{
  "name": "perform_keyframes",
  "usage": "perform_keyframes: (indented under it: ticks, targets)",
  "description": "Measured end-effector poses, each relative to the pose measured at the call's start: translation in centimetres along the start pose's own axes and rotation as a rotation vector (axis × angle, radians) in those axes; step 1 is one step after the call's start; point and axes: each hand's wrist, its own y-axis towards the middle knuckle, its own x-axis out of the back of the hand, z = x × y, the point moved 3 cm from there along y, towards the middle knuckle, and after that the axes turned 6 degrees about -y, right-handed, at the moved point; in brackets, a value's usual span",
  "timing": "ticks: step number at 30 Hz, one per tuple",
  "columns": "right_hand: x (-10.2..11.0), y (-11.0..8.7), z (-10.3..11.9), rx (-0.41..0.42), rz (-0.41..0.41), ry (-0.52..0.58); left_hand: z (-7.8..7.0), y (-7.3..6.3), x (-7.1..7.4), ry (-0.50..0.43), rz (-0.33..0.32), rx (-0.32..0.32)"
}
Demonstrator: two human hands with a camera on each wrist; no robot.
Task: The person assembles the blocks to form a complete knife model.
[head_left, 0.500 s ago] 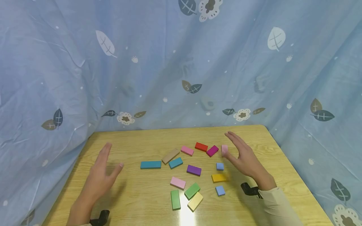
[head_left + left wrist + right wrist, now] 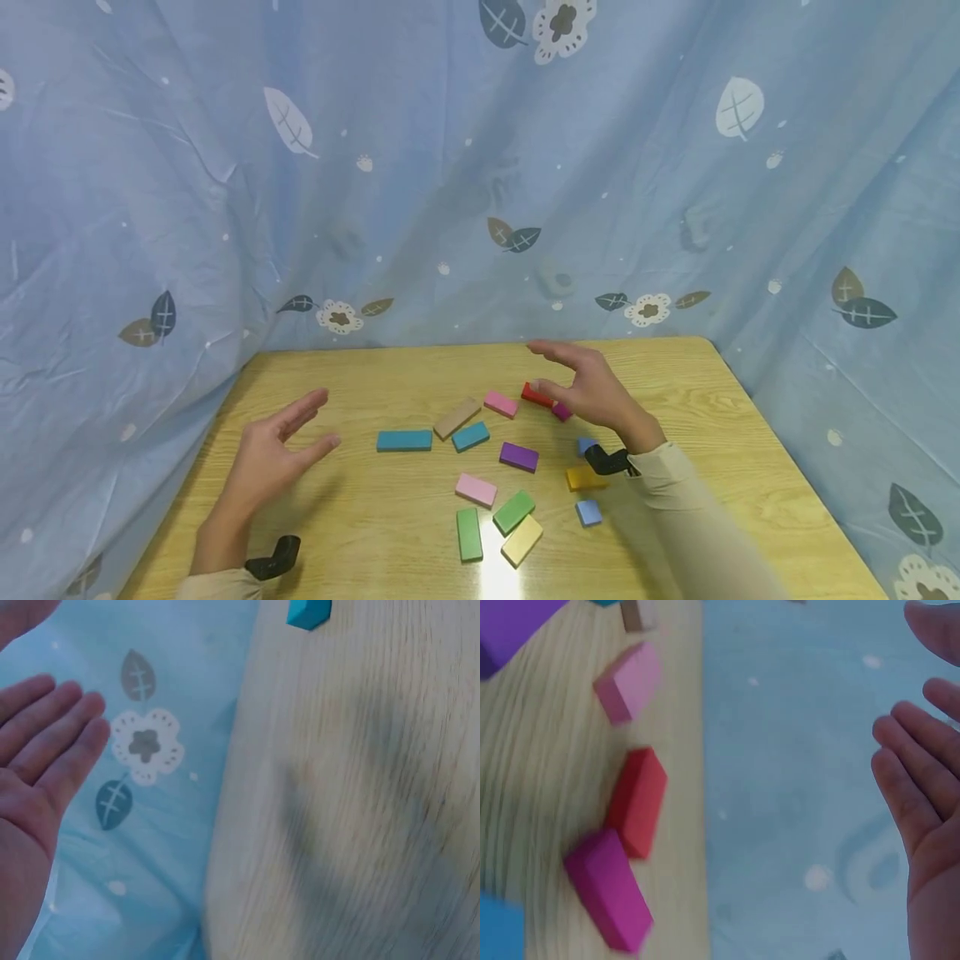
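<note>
Over the back right of the table, my right hand [image 2: 600, 393] hovers with fingers extended and thumb apart. It partly covers a red block [image 2: 535, 397] and a magenta block [image 2: 562, 412]. In the right wrist view the fingers [image 2: 922, 761] are straight and the palm holds nothing. My left hand [image 2: 264, 460] hangs above the left side, palm turned inward, fingers straight and thumb spread. Nearest to it lies a long teal block [image 2: 404, 441]. A pink block [image 2: 501, 405], a tan block [image 2: 457, 418] and a purple block [image 2: 519, 457] lie between the hands.
Toward the front lie a light pink block [image 2: 476, 490], green blocks [image 2: 469, 535] and a yellow block [image 2: 522, 541]. An orange block [image 2: 585, 478] and a blue block [image 2: 588, 513] lie below the right wrist. A patterned blue curtain [image 2: 420, 192] hangs behind the wooden table [image 2: 352, 533].
My right hand has moved left, over the red and magenta blocks. The light pink block beside its thumb is no longer visible. My left hand's fingers have tipped inward to the right.
</note>
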Motion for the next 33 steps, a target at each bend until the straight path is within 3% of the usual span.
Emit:
perform_keyframes:
  ticks: [8, 12, 20, 33]
  targets:
    - [-4.1, 2.7, -0.6, -0.068, 0.127, 0.27, 1.9, 0.6, -1.8, -0.195, 0.142, 0.116]
    - [-6.3, 3.5, -1.1, -0.074, 0.172, 0.331, 3.0, 1.0, -2.7, -0.273, 0.206, 0.186]
    - [-9.9, 4.4, -2.0, -0.097, 0.254, 0.356, 4.7, 1.7, -4.4, -0.309, 0.353, 0.246]
    - [-13.4, 5.8, -2.5, -0.108, 0.327, 0.308, 5.2, 2.3, -6.3, -0.335, 0.412, 0.218]
